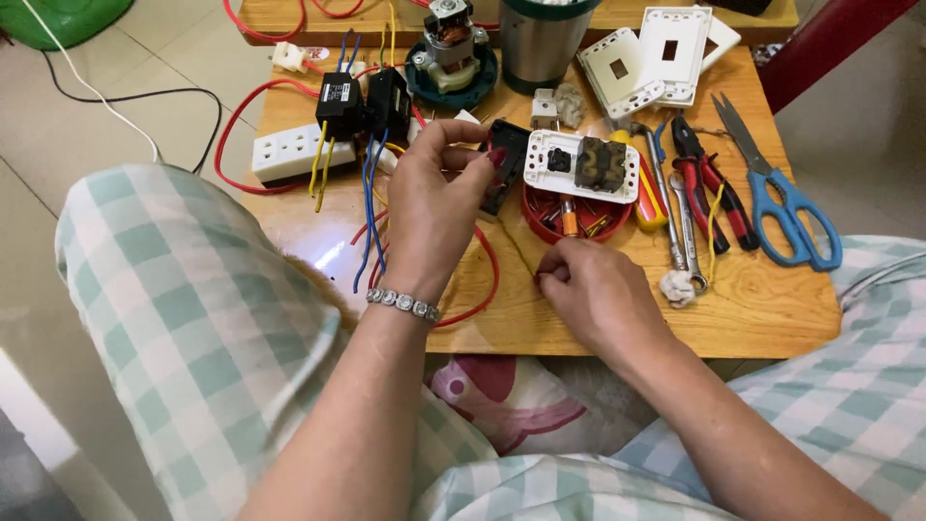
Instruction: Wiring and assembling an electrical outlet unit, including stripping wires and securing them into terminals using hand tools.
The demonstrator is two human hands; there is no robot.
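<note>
Low wooden table (772, 309) on pale tile floor, checked-cloth knees either side.
Steel cup (536, 43), top edge.
White socket strip (289, 152), L side.
Blue-handled scissors (786, 207) + red pliers (712, 178), R side.
White switch plate (579, 166) lying over red dish (540, 214).
L hand (434, 203): fingers pinched on small black part (505, 166), just beside plate.
R hand (598, 294): curled, knuckles on table near dish; contents can't tell.

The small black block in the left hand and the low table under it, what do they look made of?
The small black block held by the left hand looks like moulded plastic: matt, uniform black, squared edges. The low table looks like varnished wood: yellow-brown grain lines and a glossy reflection near the blue wires.
</note>
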